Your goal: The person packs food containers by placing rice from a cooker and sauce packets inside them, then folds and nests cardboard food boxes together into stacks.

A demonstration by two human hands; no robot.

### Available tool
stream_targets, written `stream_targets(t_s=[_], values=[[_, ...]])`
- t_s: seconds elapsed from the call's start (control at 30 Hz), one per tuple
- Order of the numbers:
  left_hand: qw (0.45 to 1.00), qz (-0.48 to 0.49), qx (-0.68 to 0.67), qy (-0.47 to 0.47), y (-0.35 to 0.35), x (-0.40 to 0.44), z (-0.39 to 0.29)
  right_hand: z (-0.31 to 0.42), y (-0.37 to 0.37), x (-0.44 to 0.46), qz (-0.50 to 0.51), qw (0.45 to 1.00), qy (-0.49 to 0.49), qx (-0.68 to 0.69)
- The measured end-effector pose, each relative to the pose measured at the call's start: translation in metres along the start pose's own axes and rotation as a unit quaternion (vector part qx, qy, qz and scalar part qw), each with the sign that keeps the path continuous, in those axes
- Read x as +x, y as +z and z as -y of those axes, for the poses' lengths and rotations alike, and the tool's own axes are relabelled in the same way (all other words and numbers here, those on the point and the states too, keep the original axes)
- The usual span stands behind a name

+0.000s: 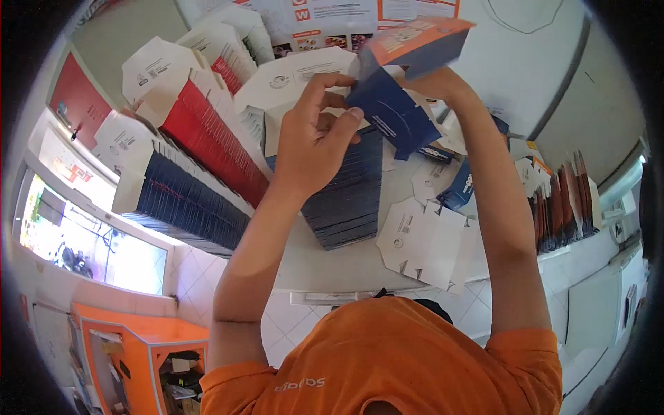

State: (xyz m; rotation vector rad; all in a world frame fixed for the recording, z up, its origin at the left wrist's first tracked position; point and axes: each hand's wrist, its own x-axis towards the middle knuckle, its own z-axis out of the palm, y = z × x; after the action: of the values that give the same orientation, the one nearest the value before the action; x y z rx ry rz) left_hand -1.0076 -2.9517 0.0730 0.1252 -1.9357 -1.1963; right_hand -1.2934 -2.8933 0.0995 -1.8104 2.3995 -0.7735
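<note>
A dark blue carton (394,117) with an orange panel is held up above the table, partly folded, with its upper panel standing off at an angle. My left hand (325,135) grips its left edge, thumb on the blue face and fingers curled at the edge. At the carton's far right side is my right hand (436,84), its fingers hidden by the panels. Just below, a tall stack of dark blue folded cartons (346,197) stands on the white table (311,266). Flat carton blanks (422,238), white side up, lie to the right of that stack.
More stacks stand at the left: red cartons (207,131) and dark blue cartons (187,197). A small blue box (456,187) lies right of centre. Brown cartons (564,200) stand at the far right. A printed poster (325,21) hangs behind; an orange cabinet (138,328) is lower left.
</note>
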Motion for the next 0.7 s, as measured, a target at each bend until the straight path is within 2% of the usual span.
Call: stream_targets(t_s=[0.03, 0.13, 0.17, 0.2, 0.23, 0.27, 0.33, 0.37, 0.5, 0.53, 0.57, 0.6, 0.67, 0.7], values=[[1.0, 0.002, -0.011, -0.006, 0.0, -0.002, -0.002, 0.0, 0.005, 0.005, -0.045, 0.997, -0.056, 0.005], [0.997, -0.017, 0.046, 0.055, -0.007, -0.007, -0.014, 0.0, 0.014, 0.014, -0.11, 0.984, -0.137, 0.029], [0.977, -0.022, 0.189, 0.096, -0.02, -0.011, -0.021, -0.001, 0.018, 0.02, -0.119, 0.98, -0.152, 0.039], [0.934, -0.031, 0.328, 0.135, -0.04, -0.015, -0.027, -0.015, 0.027, 0.033, -0.202, 0.95, -0.24, 0.009], [0.871, -0.04, 0.46, 0.17, -0.061, -0.018, -0.031, -0.014, 0.017, 0.034, -0.118, 0.963, -0.174, 0.171], [0.895, 0.021, 0.432, 0.112, -0.084, -0.02, -0.028, -0.012, 0.009, 0.028, -0.028, 0.939, -0.1, 0.328], [0.92, 0.149, 0.363, -0.01, -0.124, -0.026, -0.016, 0.027, 0.004, 0.01, 0.019, 0.874, 0.019, 0.485], [0.924, 0.151, 0.351, 0.012, -0.131, -0.028, -0.014, 0.046, 0.002, 0.002, 0.026, 0.827, 0.082, 0.555], [0.924, 0.159, 0.335, 0.096, -0.139, -0.031, -0.003, 0.072, 0.012, 0.001, 0.08, 0.914, 0.067, 0.393], [0.915, 0.16, 0.351, 0.121, -0.141, -0.029, 0.001, 0.049, 0.037, 0.022, 0.086, 0.919, -0.001, 0.384], [0.904, 0.158, 0.369, 0.145, -0.143, -0.027, 0.005, 0.075, 0.034, 0.015, 0.062, 0.92, 0.099, 0.374], [0.902, 0.154, 0.363, 0.174, -0.145, -0.024, 0.01, 0.08, 0.032, 0.02, 0.057, 0.975, 0.08, 0.198], [0.896, 0.145, 0.352, 0.228, -0.15, -0.017, 0.025, 0.098, 0.023, 0.012, 0.057, 0.995, 0.075, -0.006], [0.898, 0.139, 0.354, 0.223, -0.152, -0.016, 0.031, 0.107, 0.016, 0.0, 0.063, 0.993, 0.092, -0.026]])
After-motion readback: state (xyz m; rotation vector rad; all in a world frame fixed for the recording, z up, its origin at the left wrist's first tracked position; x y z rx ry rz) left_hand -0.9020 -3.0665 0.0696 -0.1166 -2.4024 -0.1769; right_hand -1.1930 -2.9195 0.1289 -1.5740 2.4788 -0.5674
